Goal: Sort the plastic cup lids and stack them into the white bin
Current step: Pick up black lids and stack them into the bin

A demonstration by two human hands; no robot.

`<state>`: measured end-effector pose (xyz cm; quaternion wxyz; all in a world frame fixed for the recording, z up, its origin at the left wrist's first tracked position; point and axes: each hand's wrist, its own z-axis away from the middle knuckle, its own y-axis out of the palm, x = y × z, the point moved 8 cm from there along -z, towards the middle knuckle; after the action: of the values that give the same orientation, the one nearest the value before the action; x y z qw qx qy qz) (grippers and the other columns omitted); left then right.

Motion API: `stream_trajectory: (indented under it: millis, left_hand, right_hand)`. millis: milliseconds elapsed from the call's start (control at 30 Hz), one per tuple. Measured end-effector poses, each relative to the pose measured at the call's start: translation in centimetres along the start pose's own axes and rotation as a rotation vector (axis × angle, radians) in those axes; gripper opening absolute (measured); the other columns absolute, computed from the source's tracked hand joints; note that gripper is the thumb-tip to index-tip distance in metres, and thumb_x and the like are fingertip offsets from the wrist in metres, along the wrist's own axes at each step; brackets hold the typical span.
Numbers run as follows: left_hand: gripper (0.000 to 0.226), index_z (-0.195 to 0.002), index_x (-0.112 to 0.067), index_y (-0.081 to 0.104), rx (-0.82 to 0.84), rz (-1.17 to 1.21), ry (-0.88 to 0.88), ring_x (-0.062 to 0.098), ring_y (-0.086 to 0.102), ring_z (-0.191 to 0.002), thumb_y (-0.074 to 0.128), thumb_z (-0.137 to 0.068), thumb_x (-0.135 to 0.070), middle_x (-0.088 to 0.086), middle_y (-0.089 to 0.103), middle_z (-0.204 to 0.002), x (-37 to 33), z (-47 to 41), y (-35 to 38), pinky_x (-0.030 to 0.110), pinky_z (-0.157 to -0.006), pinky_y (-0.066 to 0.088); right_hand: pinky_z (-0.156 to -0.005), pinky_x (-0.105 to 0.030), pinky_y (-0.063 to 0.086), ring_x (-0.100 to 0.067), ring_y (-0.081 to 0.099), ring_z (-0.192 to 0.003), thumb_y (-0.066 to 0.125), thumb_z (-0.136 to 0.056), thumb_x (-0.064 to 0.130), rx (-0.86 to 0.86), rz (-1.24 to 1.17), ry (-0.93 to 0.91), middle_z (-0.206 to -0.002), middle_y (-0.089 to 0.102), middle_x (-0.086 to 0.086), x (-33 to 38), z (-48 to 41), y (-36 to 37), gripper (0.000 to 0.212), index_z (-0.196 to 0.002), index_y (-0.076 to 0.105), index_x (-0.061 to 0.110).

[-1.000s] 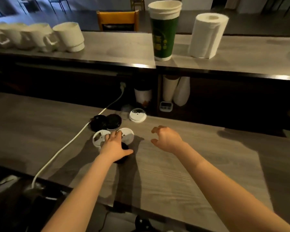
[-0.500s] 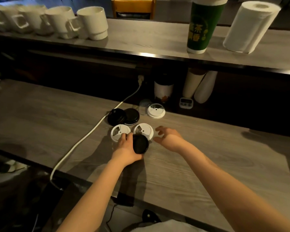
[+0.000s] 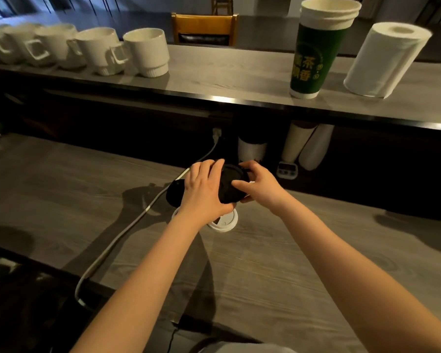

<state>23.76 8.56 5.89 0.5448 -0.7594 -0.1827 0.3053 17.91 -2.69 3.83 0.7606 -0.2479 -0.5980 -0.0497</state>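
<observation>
A long grey wood counter (image 3: 265,263) runs below a higher shelf (image 3: 227,72). On the shelf stands a tall green cup (image 3: 318,57). A paper roll (image 3: 385,59) is just right of the green cup, and a row of white mugs (image 3: 148,52) is far to its left. Behind is a yellow chair (image 3: 204,28).

Below and left of the green cup, 2 hands hold 1 black lid (image 3: 231,184) above the counter. The left hand (image 3: 201,189) curls over it. The right hand (image 3: 260,184) pinches its right edge. 1 white lid (image 3: 224,221) lies under them. The left hand partly hides another dark lid (image 3: 173,192). The space under the shelf is too dark to see well.
</observation>
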Motion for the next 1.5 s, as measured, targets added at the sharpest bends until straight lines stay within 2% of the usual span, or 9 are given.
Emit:
stream_trajectory:
  millis: [200, 333, 533, 800, 1033, 1133, 1233, 1367, 1500]
  left_hand:
    - [0.086, -0.148, -0.015, 0.016, 0.072, 0.278, -0.172, 0.023, 0.013, -0.140, 0.062, -0.083, -0.047, 0.004, 0.017, -0.151, 4.3, 0.1, 3.6, 0.039, -0.113, 0.018]
    - [0.078, -0.146, -0.009, 0.021, 0.211, 0.161, -0.371, 0.032, 0.016, -0.139, 0.062, -0.086, -0.035, 0.012, 0.020, -0.152, 10.7, -0.5, 8.0, 0.042, -0.112, 0.021]
    - [0.089, -0.146, -0.007, 0.019, 0.382, 0.104, -0.567, 0.035, 0.021, -0.137, 0.070, -0.079, -0.035, 0.014, 0.022, -0.151, 16.4, -2.2, 11.0, 0.042, -0.109, 0.029]
    - [0.091, -0.142, -0.007, 0.029, 0.330, 0.111, -0.673, 0.035, 0.028, -0.133, 0.077, -0.072, -0.040, 0.015, 0.026, -0.145, 16.8, -2.2, 11.4, 0.045, -0.101, 0.039]
    - [0.089, -0.134, -0.014, 0.032, 0.073, 0.331, -0.527, 0.032, 0.032, -0.129, 0.084, -0.064, -0.031, 0.013, 0.025, -0.142, 12.0, -2.1, 6.3, 0.041, -0.097, 0.040]
    - [0.094, -0.138, -0.020, 0.024, 0.062, 0.449, -0.416, 0.028, 0.033, -0.131, 0.083, -0.066, -0.030, 0.007, 0.024, -0.144, 7.7, -2.0, 3.8, 0.038, -0.100, 0.039]
    - [0.095, -0.139, -0.022, 0.022, 0.063, 0.404, -0.285, 0.022, 0.035, -0.130, 0.081, -0.066, -0.037, 0.004, 0.032, -0.143, 3.6, -1.6, 1.2, 0.034, -0.100, 0.037]
    - [0.094, -0.138, -0.015, 0.028, -0.026, 0.432, -0.152, 0.019, 0.036, -0.128, 0.082, -0.063, -0.032, 0.001, 0.035, -0.137, -0.7, -0.6, -1.2, 0.030, -0.101, 0.036]
    - [0.108, -0.146, -0.023, 0.013, 0.013, 0.511, -0.159, 0.014, 0.024, -0.135, 0.084, -0.064, -0.028, -0.002, 0.024, -0.145, -2.8, 0.1, -0.9, 0.029, -0.109, 0.030]
  right_hand:
    - [-0.062, -0.028, 0.057, -0.024, 0.059, -0.103, 0.061, -0.090, 0.010, -0.194, 0.014, 0.043, -0.119, 0.054, -0.004, -2.3, -1.5, -2.1, 0.039, -0.126, 0.047, 0.017]
    - [-0.067, -0.035, 0.058, -0.028, 0.060, -0.102, 0.059, -0.091, 0.012, -0.174, 0.099, 0.091, -0.122, 0.057, -0.010, -3.4, -3.1, -2.6, 0.039, -0.127, 0.047, 0.016]
    - [-0.058, -0.025, 0.057, -0.029, 0.059, -0.107, 0.058, -0.091, 0.011, -0.150, -0.011, 0.107, -0.126, 0.054, -0.012, -4.2, -4.8, -1.9, 0.040, -0.129, 0.046, 0.014]
    - [-0.061, -0.027, 0.057, -0.028, 0.060, -0.107, 0.060, -0.091, 0.011, -0.189, -0.163, 0.246, -0.124, 0.055, -0.007, -7.9, -3.5, -1.8, 0.037, -0.125, 0.046, 0.012]
    - [-0.064, -0.026, 0.056, -0.018, 0.064, -0.097, 0.057, -0.092, 0.012, -0.217, -0.348, 0.203, -0.105, 0.064, -0.002, -6.4, -2.1, -2.7, 0.022, -0.113, 0.052, 0.016]
    - [-0.070, -0.027, 0.057, -0.015, 0.066, -0.093, 0.057, -0.092, 0.013, -0.244, -0.507, 0.166, -0.102, 0.067, -0.002, -4.8, -1.1, -3.4, 0.019, -0.111, 0.057, 0.016]
    - [-0.072, -0.024, 0.055, -0.010, 0.068, -0.088, 0.055, -0.092, 0.013, -0.175, -0.624, 0.059, -0.092, 0.071, 0.003, -2.2, -0.1, -3.5, 0.013, -0.104, 0.060, 0.015]
    - [-0.068, -0.023, 0.056, -0.008, 0.067, -0.083, 0.056, -0.092, 0.014, -0.118, -0.542, -0.009, -0.090, 0.069, 0.003, 0.2, 1.1, -3.3, 0.012, -0.103, 0.060, 0.012]
    - [-0.061, -0.023, 0.055, -0.012, 0.065, -0.091, 0.055, -0.094, 0.018, -0.103, -0.488, 0.019, -0.100, 0.066, -0.002, 0.3, 2.3, -3.3, 0.010, -0.103, 0.057, 0.015]
